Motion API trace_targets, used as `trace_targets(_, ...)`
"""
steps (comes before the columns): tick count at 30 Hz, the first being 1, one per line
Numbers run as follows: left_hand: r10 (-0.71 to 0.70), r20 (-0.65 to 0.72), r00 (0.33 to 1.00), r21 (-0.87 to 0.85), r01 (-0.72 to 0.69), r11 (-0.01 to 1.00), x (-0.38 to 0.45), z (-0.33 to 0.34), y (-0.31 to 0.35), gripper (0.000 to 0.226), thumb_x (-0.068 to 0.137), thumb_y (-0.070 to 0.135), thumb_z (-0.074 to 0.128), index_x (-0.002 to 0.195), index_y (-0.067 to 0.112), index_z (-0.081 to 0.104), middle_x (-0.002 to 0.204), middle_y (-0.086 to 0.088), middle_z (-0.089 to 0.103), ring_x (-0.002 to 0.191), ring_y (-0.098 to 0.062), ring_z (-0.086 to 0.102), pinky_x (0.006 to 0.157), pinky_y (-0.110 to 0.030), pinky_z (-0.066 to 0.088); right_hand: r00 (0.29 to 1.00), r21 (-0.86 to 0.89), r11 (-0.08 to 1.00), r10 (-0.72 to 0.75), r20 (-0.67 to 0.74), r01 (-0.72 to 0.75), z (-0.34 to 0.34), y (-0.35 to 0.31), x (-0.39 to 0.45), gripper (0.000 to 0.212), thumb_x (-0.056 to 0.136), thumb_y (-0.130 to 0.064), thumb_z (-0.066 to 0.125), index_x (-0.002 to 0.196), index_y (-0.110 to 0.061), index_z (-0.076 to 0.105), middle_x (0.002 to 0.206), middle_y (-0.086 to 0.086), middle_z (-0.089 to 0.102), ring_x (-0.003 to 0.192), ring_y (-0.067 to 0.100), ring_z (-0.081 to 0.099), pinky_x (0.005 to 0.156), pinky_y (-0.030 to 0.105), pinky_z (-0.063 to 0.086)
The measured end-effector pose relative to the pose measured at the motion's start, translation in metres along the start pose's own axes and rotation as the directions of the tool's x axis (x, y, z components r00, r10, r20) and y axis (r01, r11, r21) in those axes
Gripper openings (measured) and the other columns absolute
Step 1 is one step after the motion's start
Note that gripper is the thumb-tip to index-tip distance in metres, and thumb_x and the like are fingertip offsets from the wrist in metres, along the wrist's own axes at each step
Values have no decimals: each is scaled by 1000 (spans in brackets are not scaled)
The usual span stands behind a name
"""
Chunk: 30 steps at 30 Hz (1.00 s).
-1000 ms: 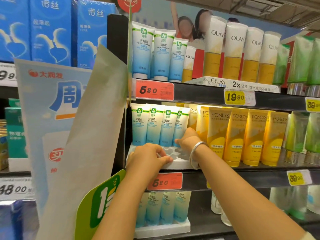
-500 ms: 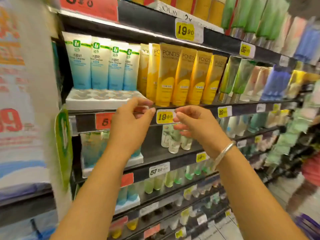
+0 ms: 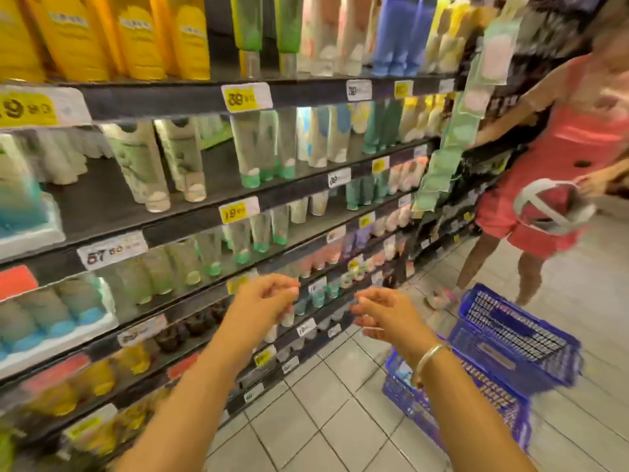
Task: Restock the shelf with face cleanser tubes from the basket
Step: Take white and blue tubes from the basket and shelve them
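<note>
My left hand and my right hand hang in the air in front of the lower shelves, fingers loosely curled, each holding nothing. A silver bangle sits on my right wrist. A blue plastic basket stands on the tiled floor to the right, just beyond my right forearm; what lies inside it is blurred. The shelf runs along the left, full of tubes. Blue-and-white cleanser tubes stand in a white tray at the far left edge.
Yellow tubes fill the top left shelf row, green and clear tubes the rows below. A person in a pink outfit stands at the right, close behind the basket. Light tiled floor stretches below the shelves.
The view has swung right and down, away from the cleanser tray. Both hands have left the shelf edge and dropped lower. The basket and another person have come into view.
</note>
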<state>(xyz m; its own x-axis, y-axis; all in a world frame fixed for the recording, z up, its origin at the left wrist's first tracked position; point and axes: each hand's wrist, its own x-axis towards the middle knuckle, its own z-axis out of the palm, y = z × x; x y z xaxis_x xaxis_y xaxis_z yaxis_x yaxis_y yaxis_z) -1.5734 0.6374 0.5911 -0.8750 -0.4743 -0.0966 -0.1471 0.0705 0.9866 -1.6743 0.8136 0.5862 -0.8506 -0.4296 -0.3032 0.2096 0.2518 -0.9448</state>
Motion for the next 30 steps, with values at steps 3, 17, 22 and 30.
trace_targets(3,-136,37,990,-28,137,990,4,67,-36,9,90,11,58,89,15,66,67,0,60,59,-10,55,49,-13,45,989,39,990,135,-64,-133,-69,56,-2,10,92,-5,51,88,-13,56,75,4,60,60,14,55,55,22,41)
trace_targets(17,-557,244,794,72,558,827,101,310,-121,10,87,9,59,85,17,64,70,2,61,67,-11,57,63,-21,43,746,449,789,582,-324,-420,-284,221,49,21,93,-11,49,73,-15,54,56,-1,62,44,9,53,46,15,38)
trace_targets(22,-643,329,691,182,622,761,178,402,-159,12,87,7,57,95,11,64,80,-2,63,72,-13,58,65,-22,45,641,509,715,681,-353,-479,-345,252,109,20,92,-6,49,75,-15,53,69,7,55,58,16,51,56,22,35)
trace_targets(30,-759,309,573,357,670,651,284,507,-239,7,88,10,59,82,12,61,80,-8,63,70,-18,58,62,-25,43,478,541,587,808,-345,-602,-417,331,204,16,92,-7,50,77,-11,54,70,7,57,61,17,53,58,25,39)
